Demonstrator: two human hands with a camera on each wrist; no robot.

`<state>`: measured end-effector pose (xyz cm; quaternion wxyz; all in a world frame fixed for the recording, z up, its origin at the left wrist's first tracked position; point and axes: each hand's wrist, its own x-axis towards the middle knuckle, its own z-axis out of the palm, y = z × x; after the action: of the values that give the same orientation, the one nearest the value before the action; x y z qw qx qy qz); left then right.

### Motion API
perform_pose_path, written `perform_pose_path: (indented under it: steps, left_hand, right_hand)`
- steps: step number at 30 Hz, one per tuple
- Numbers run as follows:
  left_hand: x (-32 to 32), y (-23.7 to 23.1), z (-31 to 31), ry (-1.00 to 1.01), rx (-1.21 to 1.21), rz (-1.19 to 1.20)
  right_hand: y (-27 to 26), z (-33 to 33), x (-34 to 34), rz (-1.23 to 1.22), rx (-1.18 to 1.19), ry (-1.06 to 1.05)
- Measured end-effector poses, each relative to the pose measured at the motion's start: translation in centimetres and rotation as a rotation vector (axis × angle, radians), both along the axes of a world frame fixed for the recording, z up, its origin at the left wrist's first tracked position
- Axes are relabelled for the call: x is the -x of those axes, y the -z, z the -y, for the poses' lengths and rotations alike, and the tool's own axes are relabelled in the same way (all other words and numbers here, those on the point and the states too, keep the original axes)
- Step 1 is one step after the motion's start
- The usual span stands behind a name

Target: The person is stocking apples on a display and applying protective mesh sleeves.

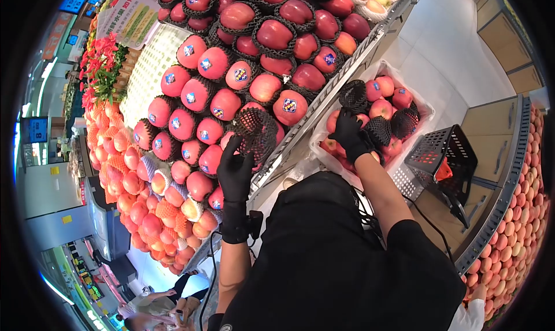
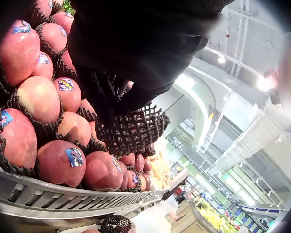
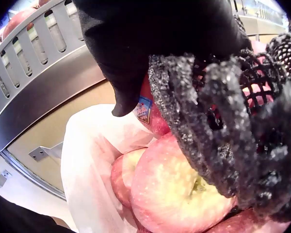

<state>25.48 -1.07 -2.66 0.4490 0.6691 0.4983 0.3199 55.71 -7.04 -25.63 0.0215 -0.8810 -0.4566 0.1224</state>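
Note:
My black-gloved left hand is over the front edge of the apple display, holding a black foam net sleeve. In the left wrist view the net hangs below the gloved fingers, its mesh spread beside the stickered apples. My gloved right hand reaches down into a lined box of apples. There its thumb curls against a red apple with a blue sticker, the palm over the top. Loose black foam nets lie close beside that hand, partly hiding a bare apple below.
The box's pale plastic liner stands up around the apples. A slatted rail edges the display. Right of the box is a black shopping basket, near another fruit counter. People are at the lower left.

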Motion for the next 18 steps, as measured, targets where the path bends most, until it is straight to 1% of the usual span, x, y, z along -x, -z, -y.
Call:
perform_pose_path:
  steps: [3,6,9,11,13,16,18]
  left_hand:
    - [0.4,1.0,-0.4,-0.037,-0.025,0.162]
    - [0.5,0.7,-0.3,-0.091,0.047,0.261]
    - [2.0,2.3,-1.0,-0.052,0.044,0.329]
    - [2.5,2.9,-1.5,-0.057,0.007,0.313]
    - [2.5,2.8,-1.6,-0.076,0.003,0.288]
    - [2.4,1.3,-1.6,-0.108,0.057,0.229]
    - [2.0,0.1,-1.7,-0.116,0.1,0.19]
  right_hand:
    - [1.3,0.1,-0.5,-0.051,-0.067,-0.035]
    - [2.7,0.3,-1.0,-0.112,-0.148,-0.063]
    - [3.8,0.4,-1.4,-0.214,-0.236,-0.041]
    - [4.3,0.5,-1.8,-0.29,-0.306,-0.033]
    - [2.2,0.5,-2.0,-0.36,-0.382,-0.047]
    - [-1.4,0.2,-2.4,-0.545,-0.553,-0.033]
    - [-3.6,0.7,-3.0,-0.678,-0.557,-0.056]
